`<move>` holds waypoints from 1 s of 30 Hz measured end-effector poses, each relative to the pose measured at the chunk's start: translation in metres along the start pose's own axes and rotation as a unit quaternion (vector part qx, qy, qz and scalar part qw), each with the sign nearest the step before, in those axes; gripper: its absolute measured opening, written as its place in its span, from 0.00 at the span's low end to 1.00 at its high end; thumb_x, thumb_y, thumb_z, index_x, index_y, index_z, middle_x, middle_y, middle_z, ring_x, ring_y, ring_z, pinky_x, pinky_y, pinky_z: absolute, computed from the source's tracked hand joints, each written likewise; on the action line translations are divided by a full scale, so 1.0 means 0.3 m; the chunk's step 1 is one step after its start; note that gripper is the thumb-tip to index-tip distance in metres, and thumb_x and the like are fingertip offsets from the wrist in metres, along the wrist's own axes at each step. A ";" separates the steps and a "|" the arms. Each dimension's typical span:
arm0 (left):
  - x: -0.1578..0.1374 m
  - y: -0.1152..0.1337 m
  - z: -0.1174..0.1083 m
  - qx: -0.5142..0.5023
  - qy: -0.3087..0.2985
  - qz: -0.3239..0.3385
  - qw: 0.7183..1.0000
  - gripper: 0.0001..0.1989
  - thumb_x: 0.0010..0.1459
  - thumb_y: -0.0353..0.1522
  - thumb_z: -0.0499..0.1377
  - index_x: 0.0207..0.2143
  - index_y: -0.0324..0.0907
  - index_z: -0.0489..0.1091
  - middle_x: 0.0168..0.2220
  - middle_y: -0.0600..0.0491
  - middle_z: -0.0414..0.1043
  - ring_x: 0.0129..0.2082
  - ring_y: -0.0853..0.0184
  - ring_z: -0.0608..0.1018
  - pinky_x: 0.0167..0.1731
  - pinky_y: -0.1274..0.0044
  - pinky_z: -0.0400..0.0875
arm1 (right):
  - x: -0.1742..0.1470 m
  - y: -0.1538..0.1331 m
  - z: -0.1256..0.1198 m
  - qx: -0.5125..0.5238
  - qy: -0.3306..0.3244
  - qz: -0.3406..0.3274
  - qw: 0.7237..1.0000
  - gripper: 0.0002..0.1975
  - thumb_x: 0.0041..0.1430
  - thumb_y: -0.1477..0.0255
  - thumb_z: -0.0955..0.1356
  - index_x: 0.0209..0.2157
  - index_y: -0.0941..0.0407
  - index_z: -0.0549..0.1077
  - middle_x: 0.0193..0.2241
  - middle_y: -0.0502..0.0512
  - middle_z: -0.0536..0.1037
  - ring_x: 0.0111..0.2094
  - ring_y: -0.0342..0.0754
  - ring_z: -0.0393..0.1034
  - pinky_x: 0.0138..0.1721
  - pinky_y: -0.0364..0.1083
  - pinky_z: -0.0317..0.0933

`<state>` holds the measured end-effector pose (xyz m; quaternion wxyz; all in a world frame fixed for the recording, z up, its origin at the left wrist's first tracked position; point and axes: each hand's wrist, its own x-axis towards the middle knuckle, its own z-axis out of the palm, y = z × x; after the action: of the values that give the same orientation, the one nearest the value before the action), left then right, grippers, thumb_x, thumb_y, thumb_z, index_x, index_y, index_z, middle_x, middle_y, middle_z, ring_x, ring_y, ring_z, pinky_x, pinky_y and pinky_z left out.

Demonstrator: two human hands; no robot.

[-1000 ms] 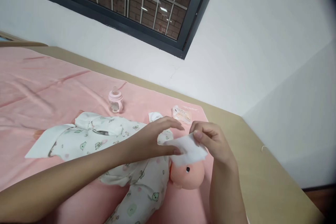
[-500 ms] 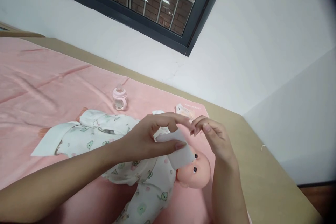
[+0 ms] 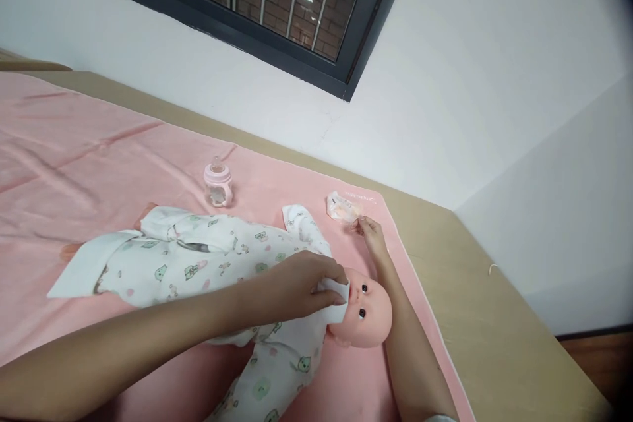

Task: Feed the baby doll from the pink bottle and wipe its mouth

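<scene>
A baby doll (image 3: 368,330) lies on its back on the pink blanket (image 3: 59,138), dressed in a white printed outfit (image 3: 217,270). My left hand (image 3: 301,283) pinches a small white cloth (image 3: 337,290) between thumb and fingers. The cloth is at the doll's mouth and chin and covers them in part. My right hand (image 3: 370,234) is beyond the doll's head, its fingers pinched together at the near right edge of a small clear-and-white packet (image 3: 341,207). Whether anything is between those fingertips is too small to tell.
A pink baby bottle (image 3: 218,186) with a handle stands upright on the blanket past the doll's legs. The tan table (image 3: 455,277) shows along the far side and right. Behind it are a white wall (image 3: 420,112) and a dark-framed window (image 3: 341,79).
My hands have moved apart. The left has brought the cloth down to the doll's mouth; the right has gone from beside it out to the packet. The view has shifted slightly.
</scene>
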<state>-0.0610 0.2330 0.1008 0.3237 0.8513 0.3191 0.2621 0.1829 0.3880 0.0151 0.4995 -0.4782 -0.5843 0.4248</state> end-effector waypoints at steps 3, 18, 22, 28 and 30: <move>0.005 -0.011 0.021 0.036 0.015 0.018 0.999 0.05 0.56 0.27 0.58 0.34 0.43 0.74 0.30 0.56 0.72 0.34 0.67 0.73 0.37 0.76 0.64 | -0.005 0.058 0.006 0.001 -0.028 0.015 1.000 0.23 0.50 0.49 0.68 0.22 0.55 0.73 0.24 0.54 0.76 0.28 0.46 0.69 0.36 0.46 0.63; 0.015 -0.043 0.069 0.078 0.032 0.069 0.994 0.07 0.56 0.26 0.59 0.33 0.45 0.76 0.30 0.57 0.74 0.34 0.68 0.72 0.43 0.73 0.60 | 0.004 0.106 0.005 -0.031 -0.052 0.024 0.998 0.14 0.51 0.58 0.69 0.24 0.55 0.75 0.27 0.51 0.77 0.32 0.46 0.69 0.40 0.46 0.63; 0.017 -0.039 0.069 0.086 0.030 0.068 0.994 0.07 0.56 0.26 0.59 0.32 0.45 0.75 0.28 0.57 0.73 0.34 0.69 0.72 0.43 0.74 0.59 | 0.003 0.102 0.007 -0.034 -0.053 0.022 0.998 0.14 0.50 0.58 0.69 0.24 0.55 0.75 0.26 0.51 0.77 0.31 0.45 0.69 0.39 0.45 0.63; 0.015 -0.033 0.059 0.099 0.042 0.057 0.993 0.08 0.57 0.26 0.59 0.33 0.46 0.76 0.30 0.56 0.74 0.35 0.67 0.71 0.43 0.72 0.58 | 0.004 0.107 0.007 -0.042 -0.057 0.018 0.997 0.15 0.51 0.57 0.69 0.24 0.55 0.75 0.27 0.51 0.77 0.31 0.45 0.69 0.40 0.46 0.63; 0.015 -0.035 0.057 0.108 0.040 0.049 0.992 0.07 0.57 0.26 0.59 0.34 0.46 0.76 0.30 0.56 0.74 0.36 0.66 0.71 0.42 0.71 0.57 | 0.005 0.110 0.007 -0.044 -0.058 0.016 0.997 0.15 0.51 0.57 0.68 0.24 0.56 0.75 0.27 0.52 0.77 0.32 0.46 0.69 0.41 0.46 0.62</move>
<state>-0.0508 0.2356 0.0832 0.2037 0.8847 0.3158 0.2758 0.1853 0.3955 -0.0172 0.4358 -0.4838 -0.6227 0.4339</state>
